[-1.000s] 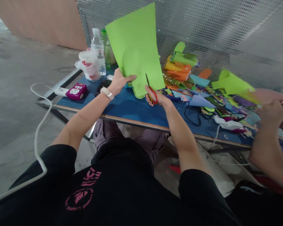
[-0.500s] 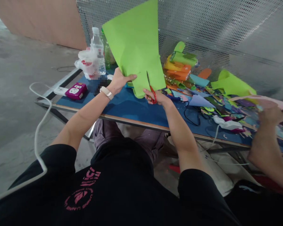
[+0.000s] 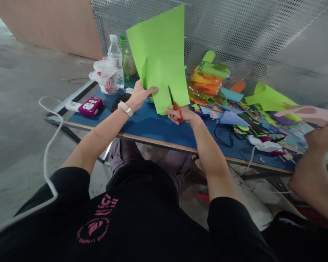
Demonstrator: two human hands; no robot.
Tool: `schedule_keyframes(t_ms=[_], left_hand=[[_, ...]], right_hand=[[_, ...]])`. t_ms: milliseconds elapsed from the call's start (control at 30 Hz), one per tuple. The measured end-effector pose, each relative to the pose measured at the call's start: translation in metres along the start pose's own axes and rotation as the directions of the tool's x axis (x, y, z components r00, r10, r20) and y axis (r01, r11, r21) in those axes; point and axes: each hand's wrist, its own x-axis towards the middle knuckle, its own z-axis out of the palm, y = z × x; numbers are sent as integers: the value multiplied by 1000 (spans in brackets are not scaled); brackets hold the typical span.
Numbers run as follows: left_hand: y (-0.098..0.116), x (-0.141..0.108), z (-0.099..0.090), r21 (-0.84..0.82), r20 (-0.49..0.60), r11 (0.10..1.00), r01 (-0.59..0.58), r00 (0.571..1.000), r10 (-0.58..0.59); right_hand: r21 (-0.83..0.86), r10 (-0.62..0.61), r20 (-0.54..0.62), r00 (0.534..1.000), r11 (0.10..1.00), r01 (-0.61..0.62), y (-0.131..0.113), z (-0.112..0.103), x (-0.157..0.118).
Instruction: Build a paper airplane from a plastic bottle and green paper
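Note:
A large sheet of green paper (image 3: pixel 164 51) is held up above the blue table. My left hand (image 3: pixel 141 95) grips its lower left part, with the thumb across the front and the other fingers behind. In my right hand (image 3: pixel 183 114) are red-handled scissors (image 3: pixel 177 107), their dark blade lying against the lower part of the sheet and pointing up and away. The second blade is not visible, and part of the handles is hidden by my fingers.
Plastic bottles (image 3: pixel 116 60) and a bagged cup (image 3: pixel 105 76) stand at the back left, near a purple packet (image 3: pixel 90 106). Paper scraps (image 3: pixel 258 120) and a white-and-purple device (image 3: pixel 266 145) lie to the right. A co-worker's hand (image 3: pixel 321 138) holds pink paper (image 3: pixel 314 114).
The green sheet has dipped slightly and its left edge has turned inward. The scissors have shifted a little against it. At the right, the co-worker's pink paper has moved.

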Motion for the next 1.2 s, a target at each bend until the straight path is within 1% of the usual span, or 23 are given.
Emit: schedule_keyframes(t_ms=[133,300,500,700,900,1067,1133,1200], left_hand=[[-2,2,-1,-6,4,1000,12,1000,-12],[0,0,1,-1,-2,1000,26,1000,-26],[-1,0,1,-26,14,999,31,999,-31],[-2,-1,2,-11,12,999,35,999,-35],[1,-5,5,-41,26,997,58,998,-57],[6,-9,8,-42,35,997,69,997,-68],[6,-9,9,-38,35,997,74,997,-73],[4,-9,9,-28,32,997,73,997,-72]], right_hand=[[-95,18,-24,1000,995,-20,-5,2,-3],[-130,32,-45,998,991,-38,-12,2,-8],[-85,48,-38,998,995,-51,-14,5,-7],[3,31,-55,998,1000,-31,-4,9,3],[-24,-8,-27,1000,1000,8,8,5,9],[83,10,35,999,996,-13,5,8,7],[77,7,34,999,997,-10,4,9,6],[38,-10,19,1000,999,10,3,8,6]])
